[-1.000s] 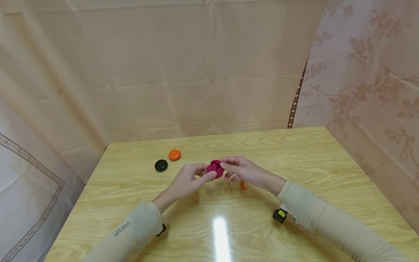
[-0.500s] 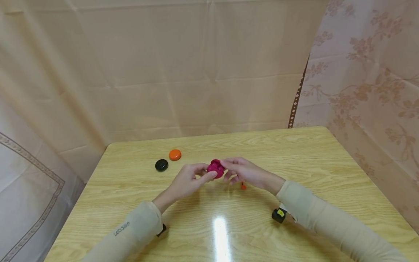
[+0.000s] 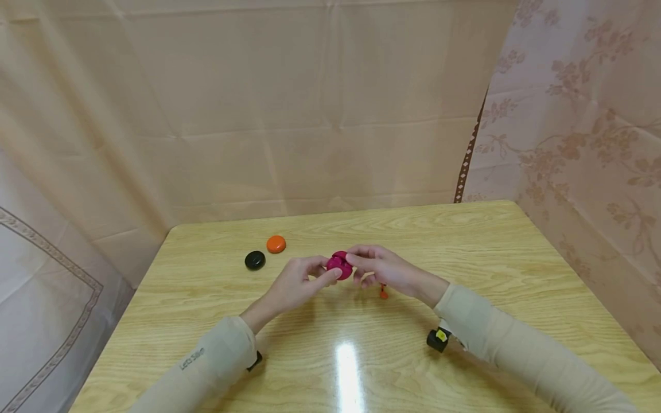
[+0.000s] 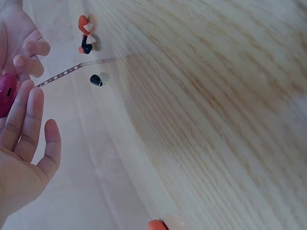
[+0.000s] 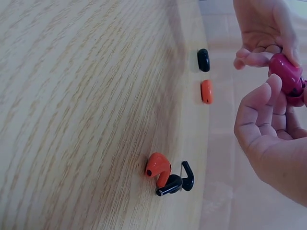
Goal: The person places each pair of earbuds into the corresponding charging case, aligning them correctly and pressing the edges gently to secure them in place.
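In the head view, a round magenta earbud case (image 3: 337, 265) is held up over the table with its lid raised. My left hand (image 3: 299, 285) grips the case's body between thumb and fingers. At the lid side, my right hand (image 3: 389, 271) pinches the edge of the case with thumb and forefinger, its other fingers loosely bent below. The right wrist view shows the magenta body (image 5: 284, 72) and the part-hidden lid (image 5: 296, 99). Whether the right fingertips also hold an earbud, I cannot tell. Below the right hand lies an orange earbud (image 5: 156, 164) beside black earbuds (image 5: 173, 184).
Farther left on the wooden table (image 3: 439, 241) are an orange round case (image 3: 276, 244) and a black round case (image 3: 255, 260), both closed. Pale curtains (image 3: 310, 115) hang behind the far edge. A small black wrist camera (image 3: 437, 340) sits under the right sleeve.
Both hands stay in nearly the same place around the magenta case. The right thumb and fingers shift slightly at the lid, and the right wrist turns a little.
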The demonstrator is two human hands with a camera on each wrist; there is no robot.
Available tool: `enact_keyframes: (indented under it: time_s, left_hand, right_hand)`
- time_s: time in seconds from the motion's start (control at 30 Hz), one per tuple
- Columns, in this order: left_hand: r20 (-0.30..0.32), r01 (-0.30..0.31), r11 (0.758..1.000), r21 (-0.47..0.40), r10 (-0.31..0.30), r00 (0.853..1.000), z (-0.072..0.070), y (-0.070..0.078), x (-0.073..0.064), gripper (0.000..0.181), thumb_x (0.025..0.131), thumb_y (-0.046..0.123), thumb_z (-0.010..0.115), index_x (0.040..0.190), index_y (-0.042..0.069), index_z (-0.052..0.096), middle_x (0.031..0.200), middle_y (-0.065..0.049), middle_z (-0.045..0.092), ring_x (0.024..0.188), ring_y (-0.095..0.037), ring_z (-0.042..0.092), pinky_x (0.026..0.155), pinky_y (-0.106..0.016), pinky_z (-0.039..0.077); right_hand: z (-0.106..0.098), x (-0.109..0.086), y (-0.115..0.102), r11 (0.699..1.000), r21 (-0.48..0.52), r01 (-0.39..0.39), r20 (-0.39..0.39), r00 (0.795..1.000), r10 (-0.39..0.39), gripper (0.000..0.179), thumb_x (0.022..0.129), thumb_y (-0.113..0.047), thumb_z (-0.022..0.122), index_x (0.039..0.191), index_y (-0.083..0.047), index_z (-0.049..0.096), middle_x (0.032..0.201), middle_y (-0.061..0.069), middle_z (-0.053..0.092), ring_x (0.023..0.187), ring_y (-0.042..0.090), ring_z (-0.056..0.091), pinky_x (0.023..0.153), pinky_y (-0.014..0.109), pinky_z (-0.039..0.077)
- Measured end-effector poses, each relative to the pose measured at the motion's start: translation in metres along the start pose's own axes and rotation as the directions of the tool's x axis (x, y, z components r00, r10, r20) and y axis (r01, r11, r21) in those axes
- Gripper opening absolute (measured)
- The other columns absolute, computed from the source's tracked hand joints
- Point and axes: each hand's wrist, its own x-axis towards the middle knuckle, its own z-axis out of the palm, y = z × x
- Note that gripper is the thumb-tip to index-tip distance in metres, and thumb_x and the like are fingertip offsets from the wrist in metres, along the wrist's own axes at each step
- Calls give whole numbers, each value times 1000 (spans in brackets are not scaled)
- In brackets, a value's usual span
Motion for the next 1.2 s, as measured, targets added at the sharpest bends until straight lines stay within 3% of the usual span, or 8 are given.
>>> enact_keyframes:
  time_s: [0.37,0.8,1.0,1.2]
  left_hand:
    - [-1,-2,1000,24,2,1000,3,2,1,30,100,38,67,108,11,75,89,-7,77,83,-27,74,71,-37,53]
    - [0,14,999,40,-14,1000,6,3,3,27,101,37,64,107,13,75,88,-4,76,83,-27,73,69,-36,52]
    - [-3,25,999,45,-25,1000,6,4,3,29,101,38,64,108,11,74,88,-3,76,82,-27,72,65,-33,50]
    - [7,40,999,27,-40,999,8,4,3,30,102,36,63,111,9,73,89,-1,76,83,-28,72,66,-32,51]
  right_hand:
    - [-4,-2,-1,997,-76,-4,-25,1000,2,41,104,-33,60,134,-5,58,113,12,67,103,47,55,81,39,52]
    - [-5,-2,0,981,-186,49,-68,996,-63,37,103,-31,63,130,-6,61,117,12,62,94,41,60,80,46,53]
    - [-2,-3,-1,960,-263,96,-85,989,-122,33,102,-28,64,127,-7,63,114,14,61,93,53,59,74,48,55]
    - [-1,-2,1,925,-357,129,-107,978,-178,30,102,-25,65,125,-7,65,110,12,61,89,48,62,70,42,56]
